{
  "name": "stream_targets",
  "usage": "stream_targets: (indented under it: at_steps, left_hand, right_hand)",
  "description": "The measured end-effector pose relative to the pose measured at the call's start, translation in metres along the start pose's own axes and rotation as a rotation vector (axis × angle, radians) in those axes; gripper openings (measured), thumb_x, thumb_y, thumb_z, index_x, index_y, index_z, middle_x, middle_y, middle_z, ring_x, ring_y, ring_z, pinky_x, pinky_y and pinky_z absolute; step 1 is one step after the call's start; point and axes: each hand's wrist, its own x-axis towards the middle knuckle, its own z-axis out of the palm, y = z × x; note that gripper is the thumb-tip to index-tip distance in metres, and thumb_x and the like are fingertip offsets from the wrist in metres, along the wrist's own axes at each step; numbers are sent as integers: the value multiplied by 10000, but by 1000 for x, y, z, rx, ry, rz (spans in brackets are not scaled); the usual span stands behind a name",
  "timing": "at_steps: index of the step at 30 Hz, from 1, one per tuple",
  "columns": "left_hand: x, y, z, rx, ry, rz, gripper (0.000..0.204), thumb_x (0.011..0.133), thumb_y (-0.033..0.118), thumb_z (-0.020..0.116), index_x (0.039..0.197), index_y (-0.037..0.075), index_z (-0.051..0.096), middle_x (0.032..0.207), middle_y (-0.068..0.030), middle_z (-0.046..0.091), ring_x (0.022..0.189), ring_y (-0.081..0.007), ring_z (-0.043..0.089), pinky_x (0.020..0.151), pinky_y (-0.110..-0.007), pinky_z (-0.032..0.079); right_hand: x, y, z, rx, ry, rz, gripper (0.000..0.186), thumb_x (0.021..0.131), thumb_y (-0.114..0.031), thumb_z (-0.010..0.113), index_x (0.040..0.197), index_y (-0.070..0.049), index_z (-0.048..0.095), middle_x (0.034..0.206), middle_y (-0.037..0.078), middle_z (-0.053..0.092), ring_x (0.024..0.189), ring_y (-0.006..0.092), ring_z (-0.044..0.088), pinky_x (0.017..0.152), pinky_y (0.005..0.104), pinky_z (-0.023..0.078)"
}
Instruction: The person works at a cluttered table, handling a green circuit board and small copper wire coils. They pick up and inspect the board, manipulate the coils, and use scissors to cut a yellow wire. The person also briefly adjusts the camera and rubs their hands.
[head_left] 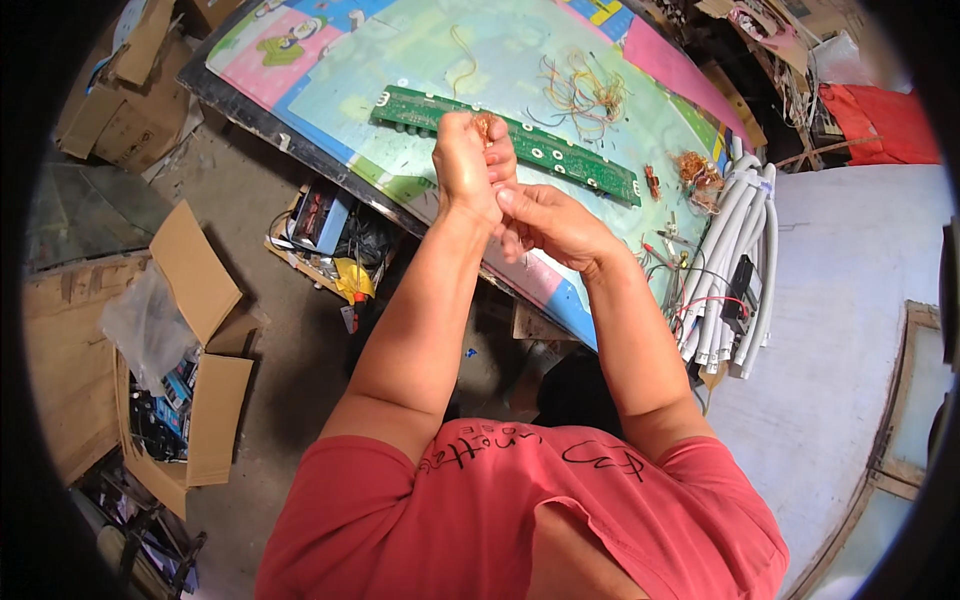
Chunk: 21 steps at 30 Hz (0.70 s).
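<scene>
Over the table's near edge, my left hand (468, 165) is closed around a small copper wire bundle (484, 124), which pokes out by the thumb. Just below and to the right, my right hand (555, 225) meets it, thumb and fingers bent together against the left hand's fingers. Whatever the right fingertips pinch is too small or hidden to make out. A long green circuit board (575, 160) lies slantwise on the table behind both hands, partly covered by the left one.
The table (390, 60) has a colourful printed cover. On it lie tangled thin wires (590, 95), a copper coil (697, 170), an orange-brown coil (653, 182) and bundled white tubes (735, 250) with a black box (740, 285). Open cardboard boxes (215, 415) stand on the floor at left.
</scene>
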Motion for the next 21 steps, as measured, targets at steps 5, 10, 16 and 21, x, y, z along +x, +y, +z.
stream_targets:
  at_steps: [5, 10, 16, 21]
  left_hand:
    - [1, 4, -4, 190, 31, 60, 344, 878, 395, 314, 709, 118, 429, 520, 45, 295, 406, -77, 224, 390, -236, 196]
    - [4, 1, -7, 188, -47, -114, 394, 884, 395, 315, 828, 59, 512, 578, 30, 351, 460, -81, 285, 433, -244, 263]
    - [11, -10, -18, 81, -253, -215, 453, 892, 268, 394, 1161, -76, 515, 700, -19, 473, 626, -131, 428, 619, -294, 389]
    - [11, -23, -15, 154, -275, -152, 383, 857, 12, 467, 1229, -78, 484, 765, -30, 518, 679, -135, 492, 667, -293, 431]
  right_hand:
    - [-10, 0, 8, -17, 159, -107, 276, 984, -255, 463, 800, -65, 543, 633, 19, 561, 500, 91, 456, 467, 254, 385]
    - [-20, -5, 9, -564, 408, -205, 291, 958, -217, 464, 783, -8, 566, 603, 45, 567, 549, 118, 525, 546, 280, 419]
    - [-34, -12, -15, -611, 456, -214, 209, 957, -195, 490, 850, -42, 582, 674, -4, 561, 532, 42, 415, 491, 218, 353]
    - [-42, -19, -22, -683, 565, -283, 208, 905, -169, 527, 865, 12, 621, 693, 86, 624, 642, 136, 577, 601, 292, 457]
